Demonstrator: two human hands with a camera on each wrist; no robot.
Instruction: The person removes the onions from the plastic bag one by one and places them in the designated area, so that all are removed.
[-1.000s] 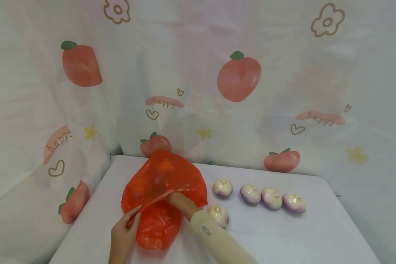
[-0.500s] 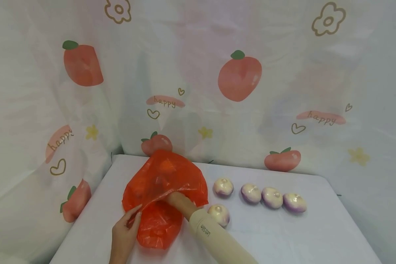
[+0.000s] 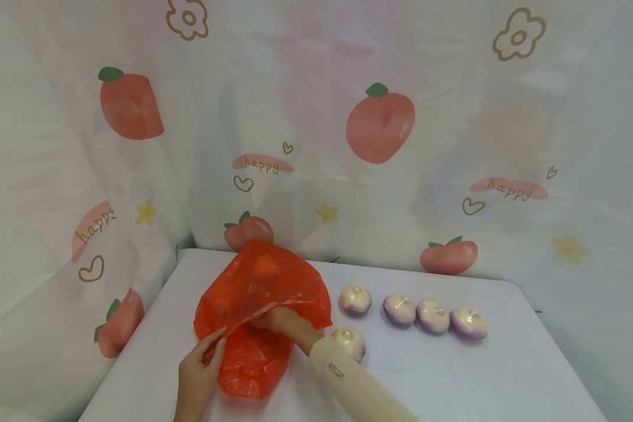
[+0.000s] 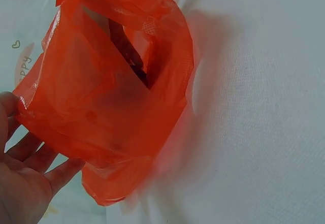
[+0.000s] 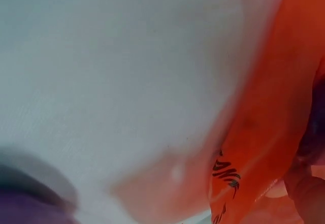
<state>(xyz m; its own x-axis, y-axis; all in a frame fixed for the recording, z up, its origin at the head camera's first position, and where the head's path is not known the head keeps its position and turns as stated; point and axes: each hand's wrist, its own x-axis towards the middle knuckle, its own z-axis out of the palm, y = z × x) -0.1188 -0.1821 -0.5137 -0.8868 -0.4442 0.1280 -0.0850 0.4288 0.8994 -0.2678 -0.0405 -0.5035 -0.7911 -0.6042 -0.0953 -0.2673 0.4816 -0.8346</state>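
A translucent red plastic bag [image 3: 285,275] lies on the table with its mouth facing me. At its left edge my left hand [image 3: 197,366] pinches the rim between thumb and fingertips, lifting the upper layer; the left wrist view shows this hand [image 4: 28,176] too. My right hand [image 3: 276,321] reaches into the mouth, its fingers hidden by the plastic. In the right wrist view its thumb [image 5: 307,191] lies against a dark purple onion [image 5: 316,127], mostly cut off by the frame. Another onion [image 3: 350,343], cream and purple, sits beside the right sleeve.
Further right on the white table [image 3: 453,381] stand an onion [image 3: 356,300] and a row of three, ending in a far-right onion [image 3: 469,323]. Rounded lumps show faintly through the bag. A printed fabric backdrop [image 3: 306,117] rises behind the table's back edge.
My right hand has drawn back slightly toward the bag's mouth, so more of it shows. My left hand keeps its hold on the rim, and the onions on the table stay put.
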